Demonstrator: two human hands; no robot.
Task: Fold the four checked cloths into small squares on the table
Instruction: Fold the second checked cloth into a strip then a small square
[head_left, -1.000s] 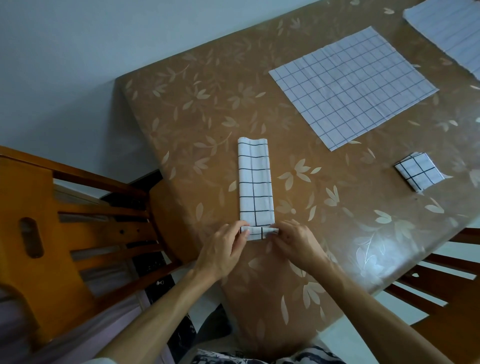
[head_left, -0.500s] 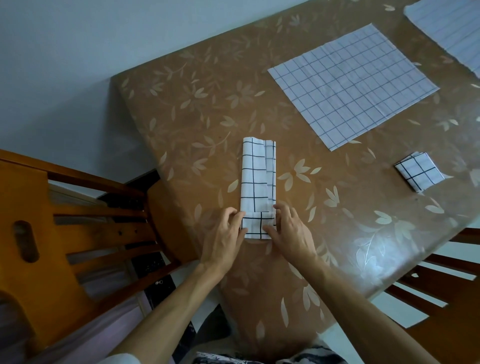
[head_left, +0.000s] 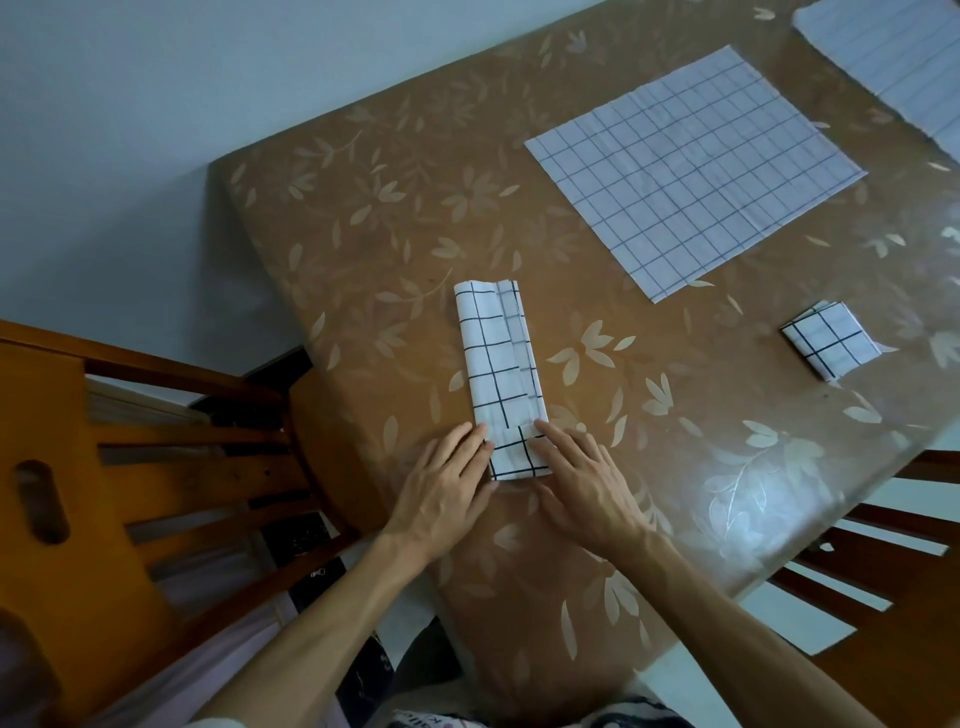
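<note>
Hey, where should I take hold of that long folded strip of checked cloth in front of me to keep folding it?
I'd grip the strip by its turned-over near end, pinching both side edges: left hand from the left, right hand from the right. That end is doubled, square and closest to the body, while the far end's layers lie staggered along the right edge.

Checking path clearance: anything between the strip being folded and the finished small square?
Head view shows only bare leaf-patterned table between the strip and the small square.
</note>
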